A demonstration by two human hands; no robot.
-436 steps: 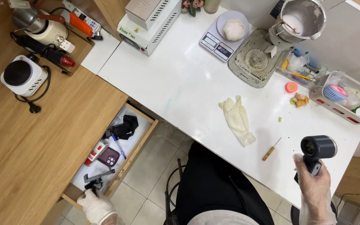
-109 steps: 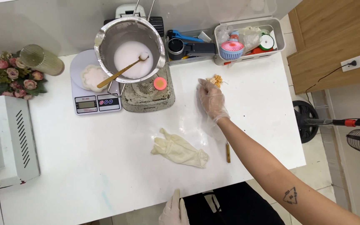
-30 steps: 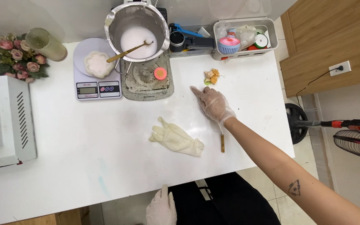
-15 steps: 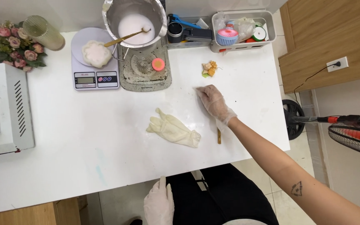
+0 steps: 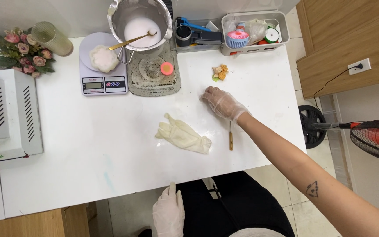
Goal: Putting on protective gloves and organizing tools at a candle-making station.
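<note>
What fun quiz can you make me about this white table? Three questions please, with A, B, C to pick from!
1. Where do the spare cream gloves lie?
A. in the pot
B. on the white table, left of the small wooden-handled tool
C. on the floor

2. What colour is the little round thing on the hot plate?
A. pink-orange
B. blue
C. black

3. What is the right hand doing?
A. holding the spoon
B. lifting the pot
C. resting flat on the table, holding nothing

Answers:
1 B, the gloves lie in a pile mid-table with the tool just to their right.
2 A, it shows as a bright pink-orange disc below the metal pot.
3 C, its gloved fingers are spread on the tabletop, while the left hand stays low by the table's near edge.
</note>
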